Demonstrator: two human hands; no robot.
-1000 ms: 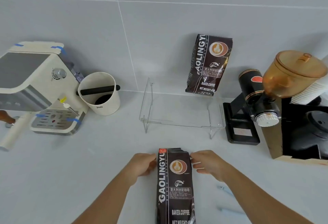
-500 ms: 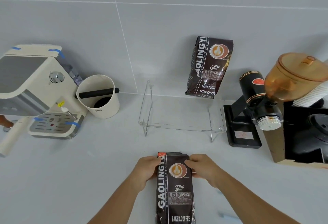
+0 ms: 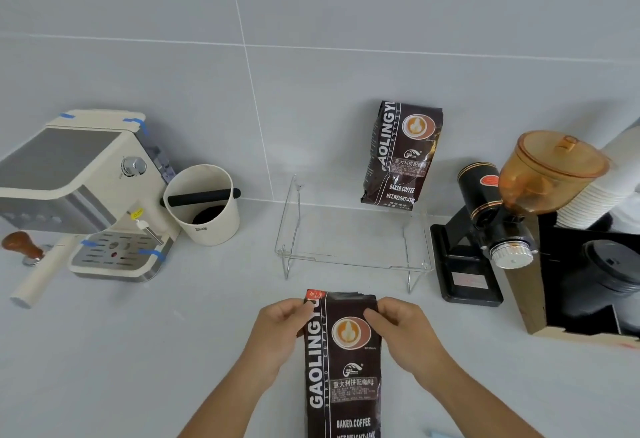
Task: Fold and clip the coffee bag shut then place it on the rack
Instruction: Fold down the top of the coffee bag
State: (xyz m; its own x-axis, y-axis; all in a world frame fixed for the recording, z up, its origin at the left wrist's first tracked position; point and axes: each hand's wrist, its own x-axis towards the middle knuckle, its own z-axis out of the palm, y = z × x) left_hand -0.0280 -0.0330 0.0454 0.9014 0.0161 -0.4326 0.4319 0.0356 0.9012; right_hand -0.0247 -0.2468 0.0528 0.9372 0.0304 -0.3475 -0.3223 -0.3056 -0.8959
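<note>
A dark brown coffee bag (image 3: pixel 343 368) lies flat on the counter near me, its top end pointing toward the wall. My left hand (image 3: pixel 280 330) pinches the bag's top left corner and my right hand (image 3: pixel 398 326) pinches its top right corner, thumbs on the front face. The top edge looks slightly rumpled. Just beyond the bag stands a clear acrylic rack (image 3: pixel 353 261). A second, identical coffee bag (image 3: pixel 401 157) stands upright on the rack's back right, leaning on the wall. A pale blue object, perhaps a clip (image 3: pixel 440 434), peeks in at the bottom edge.
A cream espresso machine (image 3: pixel 79 191) with a wooden tamper (image 3: pixel 20 247) sits at the left. A cream knock box (image 3: pixel 204 205) stands beside it. At the right are a black grinder with amber hopper (image 3: pixel 502 215), stacked paper cups (image 3: pixel 602 191) and a box of black lids (image 3: pixel 602 274).
Both hands have closed in from beside the bag onto its top corners. The view has tilted down slightly, so the bag sits higher in the frame.
</note>
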